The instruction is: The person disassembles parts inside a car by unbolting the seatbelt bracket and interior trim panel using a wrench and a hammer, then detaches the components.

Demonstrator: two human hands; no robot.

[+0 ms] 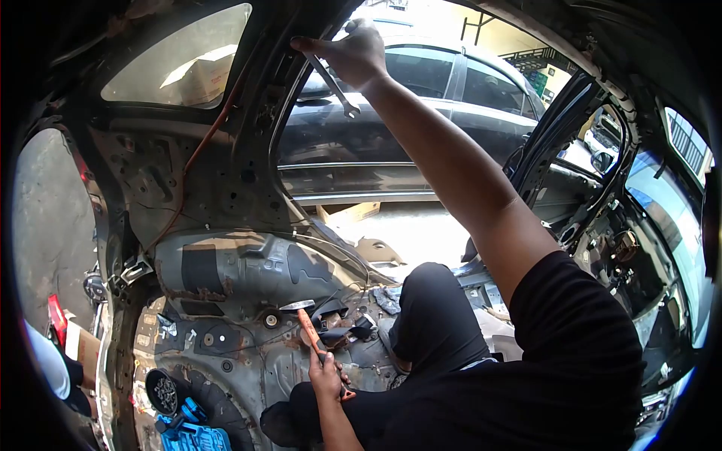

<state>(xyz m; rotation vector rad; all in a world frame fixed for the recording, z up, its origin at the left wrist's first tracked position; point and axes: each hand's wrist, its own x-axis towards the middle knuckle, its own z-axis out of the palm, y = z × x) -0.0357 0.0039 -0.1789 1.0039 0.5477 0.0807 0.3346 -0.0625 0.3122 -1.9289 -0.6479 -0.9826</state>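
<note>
My right hand [357, 56] is raised to the dark metal pillar [263, 113] at the upper edge of the car's door opening. It is closed on a wrench [331, 86], whose open-ended jaw points down to the right, and the thumb stretches left against the pillar. Low in the view, my left hand [327, 376] wraps round the orange and black handle of a hammer [308, 329]. The hammer is tilted, its metal head up and away from me, above the stripped car floor [278, 368].
A black bowl of small metal parts [162, 392] and a blue plastic case [194, 436] stand at the lower left. The rusty wheel arch [241, 267] bulges behind the hammer. Outside the opening is a dark car [361, 143]. A thin brown cable [197, 154] runs down the left panel.
</note>
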